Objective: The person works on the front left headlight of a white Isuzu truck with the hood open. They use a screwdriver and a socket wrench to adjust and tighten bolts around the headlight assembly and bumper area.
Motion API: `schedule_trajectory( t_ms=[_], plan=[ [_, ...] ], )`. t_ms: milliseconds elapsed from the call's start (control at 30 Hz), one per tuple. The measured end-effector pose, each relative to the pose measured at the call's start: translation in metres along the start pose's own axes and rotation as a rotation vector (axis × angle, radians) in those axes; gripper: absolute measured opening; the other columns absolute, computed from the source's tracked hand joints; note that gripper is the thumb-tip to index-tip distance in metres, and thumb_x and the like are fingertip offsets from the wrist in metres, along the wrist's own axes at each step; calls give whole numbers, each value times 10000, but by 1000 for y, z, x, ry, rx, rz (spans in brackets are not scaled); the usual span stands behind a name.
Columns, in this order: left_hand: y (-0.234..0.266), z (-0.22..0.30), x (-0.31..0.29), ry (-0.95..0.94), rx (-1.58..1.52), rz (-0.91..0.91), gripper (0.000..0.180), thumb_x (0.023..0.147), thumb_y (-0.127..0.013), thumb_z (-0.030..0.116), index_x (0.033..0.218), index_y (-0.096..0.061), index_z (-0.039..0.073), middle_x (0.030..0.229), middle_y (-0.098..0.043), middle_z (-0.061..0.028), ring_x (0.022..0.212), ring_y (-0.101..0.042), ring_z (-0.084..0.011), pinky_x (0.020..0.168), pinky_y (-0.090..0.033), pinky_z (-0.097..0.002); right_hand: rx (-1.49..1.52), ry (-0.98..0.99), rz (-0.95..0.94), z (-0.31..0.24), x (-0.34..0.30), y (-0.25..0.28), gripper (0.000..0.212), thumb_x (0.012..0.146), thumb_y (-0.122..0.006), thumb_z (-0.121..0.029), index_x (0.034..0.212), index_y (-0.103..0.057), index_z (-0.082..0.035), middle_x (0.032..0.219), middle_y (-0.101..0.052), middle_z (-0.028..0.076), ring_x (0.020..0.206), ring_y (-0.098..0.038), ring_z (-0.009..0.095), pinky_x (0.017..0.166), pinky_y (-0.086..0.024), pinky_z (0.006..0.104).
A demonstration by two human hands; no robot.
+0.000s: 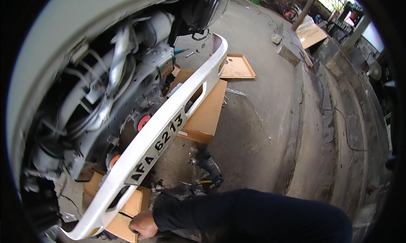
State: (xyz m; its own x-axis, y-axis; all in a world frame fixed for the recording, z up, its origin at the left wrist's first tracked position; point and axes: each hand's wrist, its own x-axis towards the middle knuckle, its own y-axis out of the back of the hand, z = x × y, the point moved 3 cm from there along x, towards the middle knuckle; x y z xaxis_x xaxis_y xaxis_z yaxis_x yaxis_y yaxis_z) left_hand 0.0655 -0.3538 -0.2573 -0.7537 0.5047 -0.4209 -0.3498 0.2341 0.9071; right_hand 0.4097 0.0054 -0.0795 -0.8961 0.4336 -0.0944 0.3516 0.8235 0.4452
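My right hand [144, 225] is low in the view, its arm in a dark sleeve [249, 213] reaching in from the right. Its fingers are curled in at the edge of an opened cardboard box [120, 229]. What they close on, if anything, is hidden. Just above the hand, a white vehicle bumper [169, 112] with a number plate [157, 147] slants across from lower left to upper centre. The lower end of the bumper lies over the box. My left hand does not show.
A vehicle's exposed frame [122, 103] fills the left. A second cardboard box [205, 116] stands under the bumper, with a cardboard tray [239, 67] beyond. A black power tool [207, 164] lies on the floor near my arm. Concrete steps [321, 137] run along the right, crossed by a cable.
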Motion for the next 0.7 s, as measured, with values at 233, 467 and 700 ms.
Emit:
schedule_trajectory(
  t_ms=[233, 467, 700],
  plan=[
    [63, 126, 2, -740, -154, -402, 410, 906, -555, 32, 1292, -665, 117, 1239, -674, -183, 1115, -642, -380, 1010, -508, -431, 121, -230, 90, 5, -27, 9, 346, 818, -660, -306, 899, -712, 26, 924, -713, 249, 902, -698, 432, 778, -569, 492],
    [101, 316, -57, -604, -404, -746, 330, 990, -631, 124, 1278, -604, -34, 1220, -701, -108, 1118, -635, -181, 991, -459, -313, 332, -423, 287, 3, -78, 19, 391, 861, -687, -347, 995, -680, 21, 974, -708, 249, 969, -677, 445, 838, -544, 512],
    [179, 321, -145, -625, 44, -652, 362, 910, -704, 208, 1196, -687, -13, 1125, -733, -169, 1054, -667, -246, 959, -484, -332, 446, -650, 391, -24, -119, 19, 300, 861, -632, -249, 1039, -675, -12, 1019, -699, 238, 1020, -671, 423, 867, -535, 518]
  ],
)
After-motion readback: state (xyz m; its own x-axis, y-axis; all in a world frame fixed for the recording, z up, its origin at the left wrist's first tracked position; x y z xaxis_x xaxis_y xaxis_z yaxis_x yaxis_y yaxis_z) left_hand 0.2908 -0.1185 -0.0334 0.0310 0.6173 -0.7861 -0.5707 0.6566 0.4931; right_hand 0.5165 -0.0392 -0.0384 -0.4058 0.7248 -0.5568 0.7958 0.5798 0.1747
